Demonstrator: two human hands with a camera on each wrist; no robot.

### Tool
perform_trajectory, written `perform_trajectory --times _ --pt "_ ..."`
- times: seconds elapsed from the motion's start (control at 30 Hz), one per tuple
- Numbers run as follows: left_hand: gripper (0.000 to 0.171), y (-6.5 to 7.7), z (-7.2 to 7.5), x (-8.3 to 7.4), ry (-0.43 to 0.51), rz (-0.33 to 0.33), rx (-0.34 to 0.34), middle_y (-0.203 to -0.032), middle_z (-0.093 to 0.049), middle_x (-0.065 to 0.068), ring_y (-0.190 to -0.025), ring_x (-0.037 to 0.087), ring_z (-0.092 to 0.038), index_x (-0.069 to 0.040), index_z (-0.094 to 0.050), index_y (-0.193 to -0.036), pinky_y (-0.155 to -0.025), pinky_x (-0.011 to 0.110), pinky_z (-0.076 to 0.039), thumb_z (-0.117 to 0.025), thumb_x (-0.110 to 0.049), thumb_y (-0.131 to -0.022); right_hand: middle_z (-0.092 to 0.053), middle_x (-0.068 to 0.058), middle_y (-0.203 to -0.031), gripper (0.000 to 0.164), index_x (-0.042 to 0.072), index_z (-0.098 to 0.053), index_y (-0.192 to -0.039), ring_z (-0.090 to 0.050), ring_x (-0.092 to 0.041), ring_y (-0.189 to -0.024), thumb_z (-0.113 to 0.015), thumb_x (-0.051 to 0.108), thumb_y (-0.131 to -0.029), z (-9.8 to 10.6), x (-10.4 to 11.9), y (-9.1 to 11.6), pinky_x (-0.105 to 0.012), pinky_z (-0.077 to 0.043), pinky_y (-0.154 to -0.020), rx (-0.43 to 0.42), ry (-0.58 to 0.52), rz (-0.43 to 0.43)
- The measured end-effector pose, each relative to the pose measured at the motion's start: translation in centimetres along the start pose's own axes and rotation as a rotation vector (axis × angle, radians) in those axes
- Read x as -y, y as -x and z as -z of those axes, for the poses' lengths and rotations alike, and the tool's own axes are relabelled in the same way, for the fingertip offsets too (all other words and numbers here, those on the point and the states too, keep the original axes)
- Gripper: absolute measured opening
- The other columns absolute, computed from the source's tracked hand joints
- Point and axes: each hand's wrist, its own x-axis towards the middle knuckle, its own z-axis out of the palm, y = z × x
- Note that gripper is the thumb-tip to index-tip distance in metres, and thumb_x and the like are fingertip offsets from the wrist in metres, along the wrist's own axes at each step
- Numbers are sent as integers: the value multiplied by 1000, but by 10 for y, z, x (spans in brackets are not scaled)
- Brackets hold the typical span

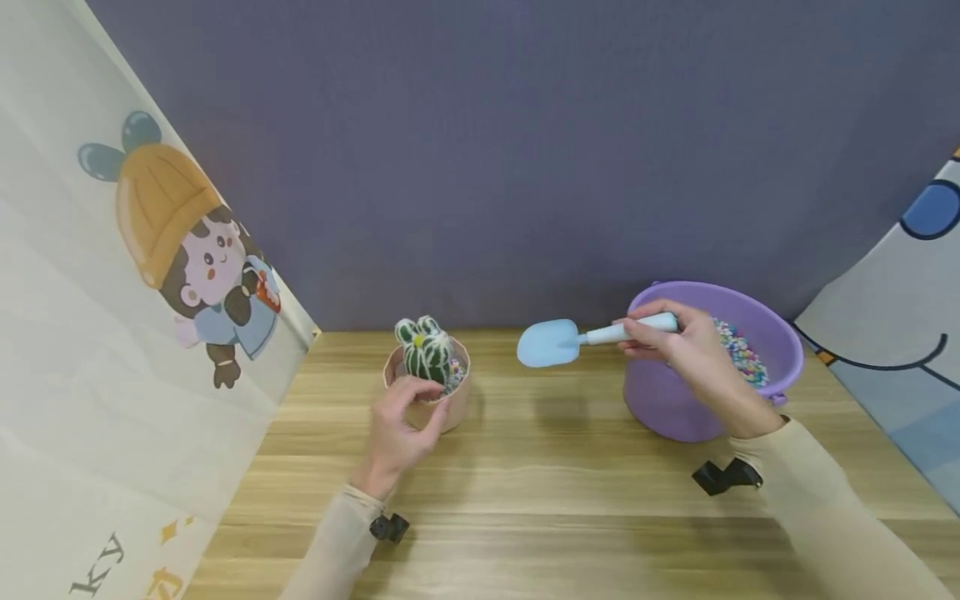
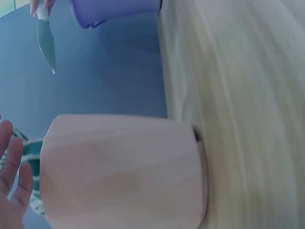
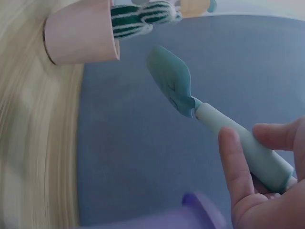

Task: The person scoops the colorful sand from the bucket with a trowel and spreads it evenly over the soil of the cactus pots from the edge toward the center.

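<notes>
A green-and-white striped toy cactus (image 1: 427,360) with a yellow spot stands upright in a pale pink pot (image 1: 459,408), among multicoloured beads. My left hand (image 1: 401,429) is at the near side of this pot, its fingertips overlapping the cactus's base in the head view and its thumb apart from them. In the left wrist view, the fingers (image 2: 12,164) lie beside the cactus, just past the pot's rim. Off to the right, my right hand (image 1: 686,346) grips a light blue trowel (image 1: 549,342) by its pale handle. The trowel's blade hangs above the table, pointing left toward the pot.
A purple bucket (image 1: 663,410) of multicoloured beads (image 1: 741,354) stands at the right, behind and below my right hand. The wooden table (image 1: 517,533) ends at a dark blue-grey wall (image 1: 480,167). A white cartoon-printed curtain (image 1: 67,350) hangs at the left.
</notes>
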Motion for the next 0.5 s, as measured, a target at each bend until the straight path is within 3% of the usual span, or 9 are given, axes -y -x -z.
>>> perform_trajectory --times 0.2,0.5 --pt "17 4 -13 -5 -10 14 41 -90 -74 4 -82 19 -69 -5 -74 -99 -80 15 -55 -80 -1 -83 -81 0 -96 11 5 -70 -107 -81 -13 -84 -75 11 -100 23 -4 9 -27 -66 -80 2 -76 -30" --pt "20 2 -18 -12 -9 25 75 -93 -74 4 -83 18 -70 -5 -74 -103 -78 21 -58 -80 -3 -84 -79 -2 -93 4 8 -71 -105 -80 -14 -82 -72 7 -101 46 -8 16 -28 -66 -78 -15 -132 -37"
